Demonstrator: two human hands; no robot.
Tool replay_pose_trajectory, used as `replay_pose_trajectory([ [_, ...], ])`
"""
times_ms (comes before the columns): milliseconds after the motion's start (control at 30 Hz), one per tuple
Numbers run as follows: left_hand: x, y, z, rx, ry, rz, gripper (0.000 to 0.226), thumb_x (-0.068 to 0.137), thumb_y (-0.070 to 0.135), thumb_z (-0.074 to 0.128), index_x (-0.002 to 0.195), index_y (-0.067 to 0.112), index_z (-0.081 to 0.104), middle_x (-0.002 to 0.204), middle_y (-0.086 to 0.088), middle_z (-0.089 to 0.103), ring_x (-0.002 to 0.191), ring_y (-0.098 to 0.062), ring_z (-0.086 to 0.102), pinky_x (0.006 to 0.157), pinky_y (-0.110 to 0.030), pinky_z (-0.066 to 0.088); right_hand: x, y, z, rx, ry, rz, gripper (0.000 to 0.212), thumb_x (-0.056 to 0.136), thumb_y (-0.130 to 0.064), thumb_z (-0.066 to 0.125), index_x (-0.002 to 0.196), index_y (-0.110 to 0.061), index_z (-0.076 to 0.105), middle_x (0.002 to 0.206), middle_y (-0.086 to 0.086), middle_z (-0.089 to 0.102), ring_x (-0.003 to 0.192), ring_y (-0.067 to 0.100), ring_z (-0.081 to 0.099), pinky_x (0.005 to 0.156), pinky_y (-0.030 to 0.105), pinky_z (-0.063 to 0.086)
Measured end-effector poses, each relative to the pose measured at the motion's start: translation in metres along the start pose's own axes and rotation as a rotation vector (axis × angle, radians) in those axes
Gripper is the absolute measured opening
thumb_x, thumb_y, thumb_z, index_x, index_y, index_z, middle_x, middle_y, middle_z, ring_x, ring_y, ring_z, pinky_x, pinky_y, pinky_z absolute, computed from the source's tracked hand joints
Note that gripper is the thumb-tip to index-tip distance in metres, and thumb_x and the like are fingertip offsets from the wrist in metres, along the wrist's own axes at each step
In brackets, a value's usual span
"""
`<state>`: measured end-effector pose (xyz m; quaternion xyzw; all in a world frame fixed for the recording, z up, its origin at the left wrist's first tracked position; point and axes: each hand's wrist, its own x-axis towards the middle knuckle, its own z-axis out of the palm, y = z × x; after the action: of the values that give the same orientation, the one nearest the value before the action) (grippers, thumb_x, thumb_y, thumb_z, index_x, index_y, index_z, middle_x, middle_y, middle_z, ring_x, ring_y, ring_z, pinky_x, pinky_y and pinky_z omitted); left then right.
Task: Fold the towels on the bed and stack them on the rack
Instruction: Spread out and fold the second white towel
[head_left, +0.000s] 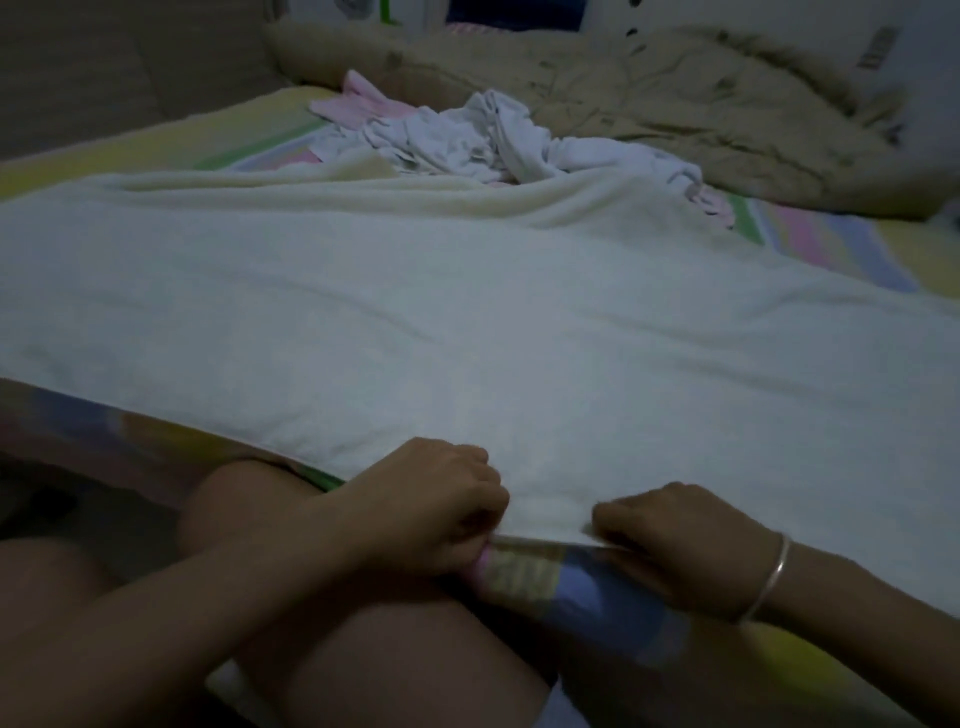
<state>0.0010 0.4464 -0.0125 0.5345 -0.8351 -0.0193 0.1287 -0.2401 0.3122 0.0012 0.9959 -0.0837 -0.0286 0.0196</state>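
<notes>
A large cream terry towel (467, 312) lies spread flat across the bed with the pastel striped sheet (597, 597). At its near edge, the left hand (431, 499) and the right hand (670, 540), close together, each pinch the hem with curled fingers. Behind lies a crumpled heap of white cloths (467, 137) and a beige rumpled quilt (675, 98).

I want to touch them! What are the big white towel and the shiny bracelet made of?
The big white towel looks like soft cotton terry: matte, slightly fuzzy, lying in gentle wrinkles, though the dim picture hides any loops. The bracelet looks like metal, maybe silver: thin, smooth, pale, with a shine along its curve.
</notes>
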Motion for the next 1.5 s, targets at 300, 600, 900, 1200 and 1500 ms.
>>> replay_pose_trajectory([
  [300, 0.033, 0.000, -0.007, -0.410, -0.240, -0.309, 0.022, 0.089, 0.042, 0.062, 0.080, 0.023, 0.070, 0.071, 0.012, 0.069, 0.065, -0.004, 0.063, 0.068, -0.029, 0.052, -0.032, 0.015, -0.012, 0.533, 0.036, 0.345, 0.028, 0.088, -0.052, 0.052, 0.083, -0.026, 0.063, 0.072, -0.011, 0.064, 0.065, 0.007, 0.059, 0.060, 0.023, 0.045],
  [600, 0.155, 0.095, 0.060, -0.127, -0.038, -0.020, 0.057, 0.095, 0.045, 0.049, 0.147, 0.023, 0.037, 0.157, -0.004, 0.029, 0.145, -0.020, 0.023, 0.118, -0.036, 0.018, -0.133, 0.018, 0.050, 0.134, 0.004, 0.818, 0.099, 0.067, -0.078, -0.026, 0.151, -0.032, -0.002, 0.154, -0.008, -0.013, 0.147, 0.015, -0.007, 0.116, 0.033, -0.003],
  [900, 0.181, 0.145, 0.099, 0.157, -0.232, 0.176, 0.073, 0.094, 0.067, 0.011, 0.153, 0.029, -0.010, 0.160, -0.006, -0.017, 0.147, -0.019, -0.018, 0.120, -0.044, -0.009, -0.234, 0.046, 0.060, 0.169, -0.023, 1.364, 0.085, 0.081, -0.071, -0.003, 0.153, -0.027, -0.003, 0.160, 0.002, -0.010, 0.147, 0.024, -0.007, 0.120, 0.043, 0.000],
  [1200, 0.188, 0.143, 0.091, 0.055, -0.308, 0.162, 0.080, 0.090, 0.073, 0.018, 0.154, 0.032, -0.004, 0.161, -0.002, -0.012, 0.148, -0.016, -0.014, 0.120, -0.041, -0.008, -0.229, 0.072, 0.061, 0.205, -0.051, 1.546, 0.071, 0.094, -0.061, 0.014, 0.153, -0.022, 0.006, 0.161, 0.004, -0.002, 0.147, 0.026, -0.003, 0.115, 0.058, 0.000],
  [1500, 0.197, 0.124, 0.070, -0.521, 0.110, -0.153, 0.032, 0.098, 0.025, 0.041, 0.117, 0.018, 0.066, 0.127, 0.000, 0.061, 0.118, -0.015, 0.053, 0.102, -0.028, 0.039, -0.150, 0.075, 0.034, 0.043, 0.058, 1.182, 0.056, 0.099, -0.044, 0.026, 0.150, -0.022, 0.021, 0.160, 0.006, 0.011, 0.147, 0.025, 0.005, 0.118, 0.049, 0.003],
])
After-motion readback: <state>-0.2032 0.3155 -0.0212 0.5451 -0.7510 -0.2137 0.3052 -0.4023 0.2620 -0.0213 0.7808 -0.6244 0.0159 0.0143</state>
